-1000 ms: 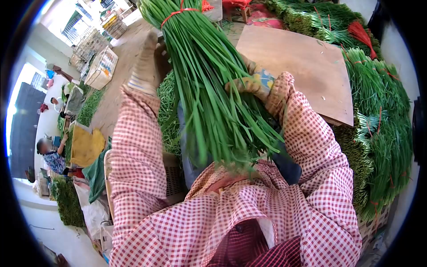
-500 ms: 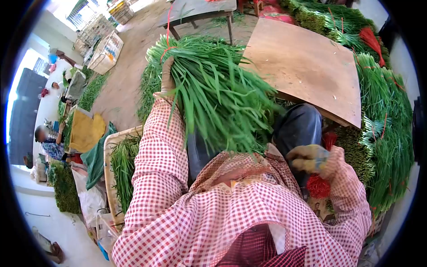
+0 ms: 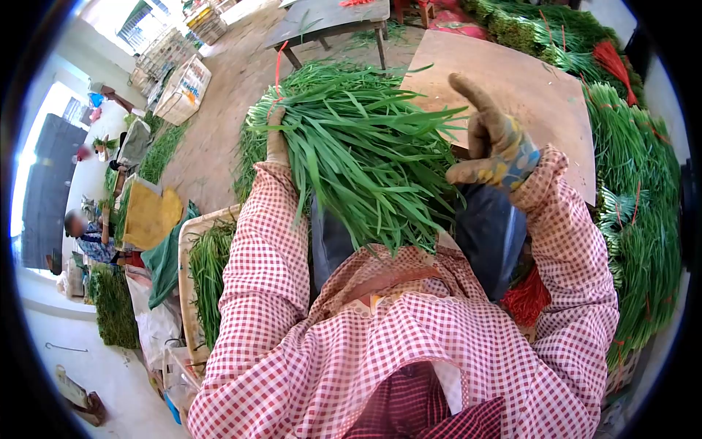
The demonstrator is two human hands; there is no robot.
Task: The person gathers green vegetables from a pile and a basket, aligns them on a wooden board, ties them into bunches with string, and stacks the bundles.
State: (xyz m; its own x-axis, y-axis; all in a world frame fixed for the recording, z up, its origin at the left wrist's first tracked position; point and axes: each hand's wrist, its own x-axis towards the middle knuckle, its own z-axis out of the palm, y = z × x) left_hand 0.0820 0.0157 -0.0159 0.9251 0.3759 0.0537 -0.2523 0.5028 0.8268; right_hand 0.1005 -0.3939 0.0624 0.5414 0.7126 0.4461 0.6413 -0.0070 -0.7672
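The left hand (image 3: pixel 276 137) grips a leafy green bundle (image 3: pixel 362 143) while the right hand (image 3: pixel 503 145), loosely spread, hovers beside it.

"What colour are the leaves (image 3: pixel 365 157) at centre?"
"Green, paler at the stems (image 3: pixel 258 115), with a red tie (image 3: pixel 278 69)."
"And the right glove (image 3: pixel 506 150)?"
"Tan, patched blue and yellow."
"Shirt (image 3: pixel 409 333), lower middle?"
"Red-and-white check."
"Board (image 3: pixel 523 99), upper right?"
"Pale brown."

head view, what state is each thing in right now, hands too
left hand, gripping the bundle
right hand, open, thumb and finger apart
bundle, tied near its pale end, leaves fanned loose
red tie, one end sticking up
crate, holding greens
green cloth, rumpled
table, upright
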